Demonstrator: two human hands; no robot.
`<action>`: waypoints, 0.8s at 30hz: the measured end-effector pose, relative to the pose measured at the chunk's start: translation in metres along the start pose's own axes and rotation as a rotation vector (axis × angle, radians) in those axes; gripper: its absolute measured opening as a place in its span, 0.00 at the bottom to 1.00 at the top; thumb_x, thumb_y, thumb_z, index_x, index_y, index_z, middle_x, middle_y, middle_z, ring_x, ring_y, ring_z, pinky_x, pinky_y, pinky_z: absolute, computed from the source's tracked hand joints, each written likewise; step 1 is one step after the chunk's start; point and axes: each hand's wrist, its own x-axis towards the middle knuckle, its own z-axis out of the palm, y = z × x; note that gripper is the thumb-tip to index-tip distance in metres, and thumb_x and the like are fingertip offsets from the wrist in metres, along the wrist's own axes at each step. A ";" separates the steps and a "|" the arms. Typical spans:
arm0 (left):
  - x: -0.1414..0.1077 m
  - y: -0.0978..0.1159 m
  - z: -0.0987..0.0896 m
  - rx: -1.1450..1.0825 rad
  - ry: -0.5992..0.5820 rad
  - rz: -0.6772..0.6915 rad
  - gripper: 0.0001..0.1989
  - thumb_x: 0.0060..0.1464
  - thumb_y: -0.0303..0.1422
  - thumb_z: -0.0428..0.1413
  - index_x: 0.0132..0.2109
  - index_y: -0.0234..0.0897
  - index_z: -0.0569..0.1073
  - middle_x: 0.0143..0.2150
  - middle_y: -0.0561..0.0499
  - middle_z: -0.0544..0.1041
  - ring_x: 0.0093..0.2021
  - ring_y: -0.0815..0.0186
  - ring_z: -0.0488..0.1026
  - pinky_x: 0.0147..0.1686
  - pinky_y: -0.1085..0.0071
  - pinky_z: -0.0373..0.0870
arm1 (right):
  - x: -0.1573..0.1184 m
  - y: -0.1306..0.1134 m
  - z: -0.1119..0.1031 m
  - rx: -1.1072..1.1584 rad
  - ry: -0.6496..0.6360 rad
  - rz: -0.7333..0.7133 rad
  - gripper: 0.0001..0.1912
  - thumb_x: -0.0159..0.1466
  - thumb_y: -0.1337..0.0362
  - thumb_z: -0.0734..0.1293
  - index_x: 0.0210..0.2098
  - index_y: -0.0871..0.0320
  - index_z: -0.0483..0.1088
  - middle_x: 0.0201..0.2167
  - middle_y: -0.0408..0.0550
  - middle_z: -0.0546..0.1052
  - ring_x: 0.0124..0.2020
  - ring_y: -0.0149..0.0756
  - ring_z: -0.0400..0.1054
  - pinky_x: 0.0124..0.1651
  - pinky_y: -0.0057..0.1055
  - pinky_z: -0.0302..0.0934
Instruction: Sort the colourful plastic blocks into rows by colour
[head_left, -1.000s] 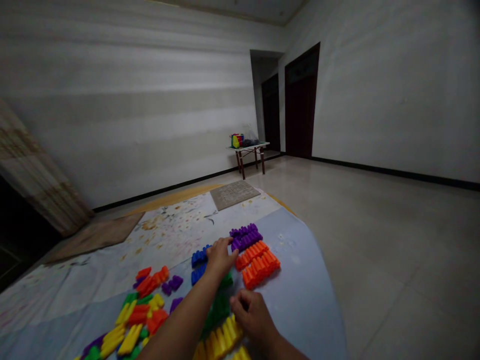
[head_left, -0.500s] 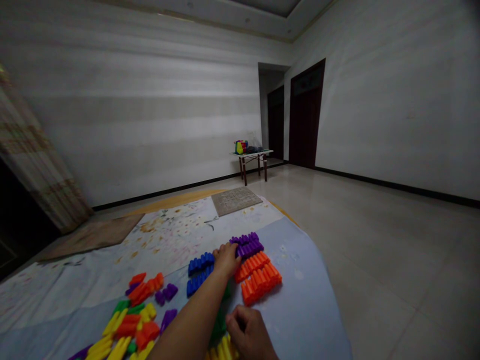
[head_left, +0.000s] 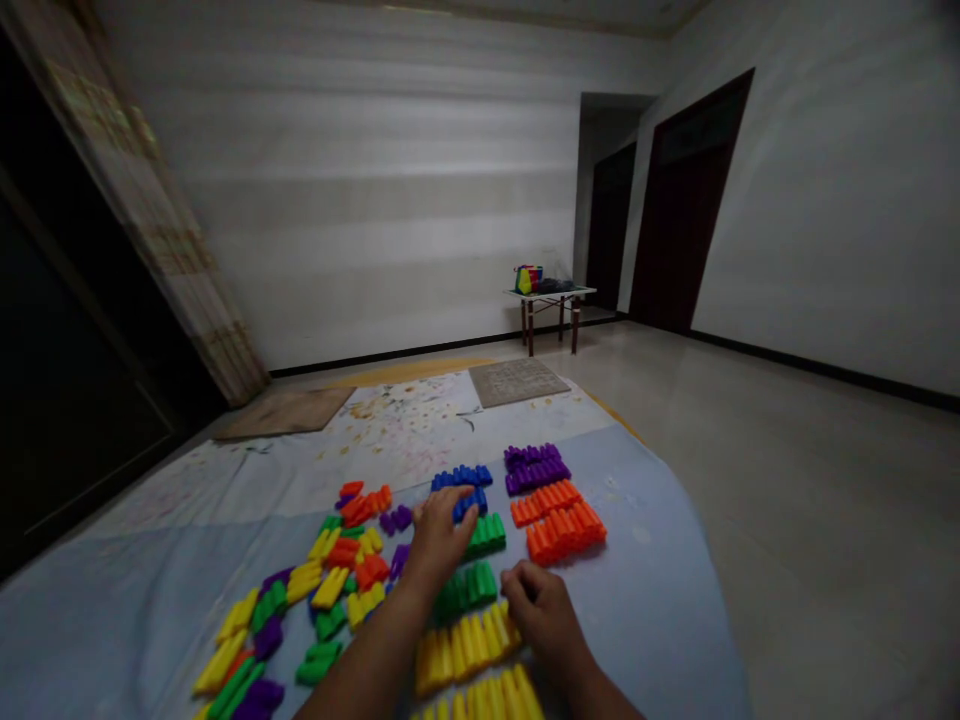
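Observation:
My left hand (head_left: 444,530) is over the near row of blue ridged plastic pieces (head_left: 471,503), thumb apart from the fingers and nothing visible in its grasp. Just right of it lie green pieces (head_left: 486,537). My right hand (head_left: 546,612) is curled closed beside the right end of a row of yellow pieces (head_left: 469,645); whether it holds anything is hidden. Beyond it are rows of orange pieces (head_left: 566,533), with purple pieces (head_left: 536,470) behind them. The rows are sorted by colour.
Left of my forearm, mixed loose pieces (head_left: 328,588) are scattered on the patterned cloth (head_left: 630,600). A grey mat (head_left: 519,383) and a brown mat (head_left: 289,413) lie at the far edge. A small table (head_left: 551,294) bearing a colourful bag stands by the wall.
The view has turned left, so everything sits further right. My left hand has drawn back from beside the purple pieces to the blue ones. My right hand remains curled near the yellow row.

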 end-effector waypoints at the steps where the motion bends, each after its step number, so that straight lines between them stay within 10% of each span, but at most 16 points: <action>1: -0.012 -0.011 -0.007 -0.019 0.016 -0.020 0.16 0.54 0.38 0.46 0.46 0.40 0.70 0.48 0.48 0.73 0.51 0.62 0.66 0.52 0.60 0.55 | 0.000 0.000 0.000 0.002 -0.004 -0.003 0.21 0.60 0.50 0.57 0.19 0.59 0.60 0.16 0.39 0.59 0.21 0.28 0.55 0.24 0.24 0.48; 8: -0.072 -0.075 -0.032 0.105 0.090 -0.180 0.16 0.53 0.39 0.45 0.44 0.39 0.72 0.45 0.47 0.75 0.49 0.59 0.68 0.50 0.58 0.55 | -0.002 0.001 -0.003 -0.020 -0.013 -0.006 0.21 0.59 0.48 0.57 0.20 0.59 0.62 0.15 0.39 0.60 0.20 0.28 0.55 0.23 0.24 0.49; 24: -0.070 -0.062 -0.020 0.384 0.107 -0.209 0.14 0.49 0.35 0.49 0.42 0.40 0.72 0.42 0.46 0.75 0.48 0.54 0.63 0.48 0.54 0.50 | 0.000 0.009 -0.003 0.009 -0.013 0.005 0.22 0.57 0.46 0.58 0.21 0.59 0.63 0.14 0.38 0.59 0.18 0.27 0.53 0.21 0.24 0.48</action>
